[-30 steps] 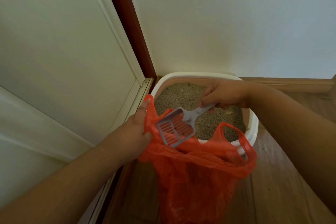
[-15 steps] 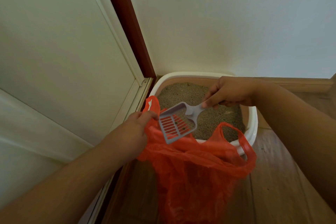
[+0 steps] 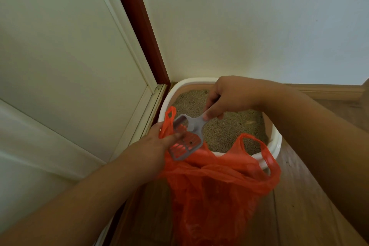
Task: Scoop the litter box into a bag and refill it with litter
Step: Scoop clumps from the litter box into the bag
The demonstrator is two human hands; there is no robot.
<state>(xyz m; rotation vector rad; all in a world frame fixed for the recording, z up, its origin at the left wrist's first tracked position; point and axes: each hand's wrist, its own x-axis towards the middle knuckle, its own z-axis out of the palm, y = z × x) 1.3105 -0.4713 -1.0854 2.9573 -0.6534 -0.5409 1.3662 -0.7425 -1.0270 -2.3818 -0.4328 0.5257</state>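
Observation:
A white litter box (image 3: 276, 142) with pink inner walls sits in the corner, filled with grey-brown litter (image 3: 225, 132). An orange plastic bag (image 3: 215, 191) hangs in front of it, its mouth open. My left hand (image 3: 157, 144) grips the bag's left edge near its handle. My right hand (image 3: 225, 98) pinches the handle of a grey slotted scoop (image 3: 186, 140). The scoop's head is tipped downward over the bag's mouth, beside my left thumb. A small dark speck sits on its slots.
A white door (image 3: 69, 56) with a dark red frame (image 3: 139, 26) stands to the left. A white wall (image 3: 249, 22) and wooden skirting (image 3: 327, 91) run behind the box. Wooden floor (image 3: 295, 215) lies to the right of the bag.
My right hand has swung the scoop left and tipped its head down over the bag's mouth. My left hand keeps holding the bag's edge.

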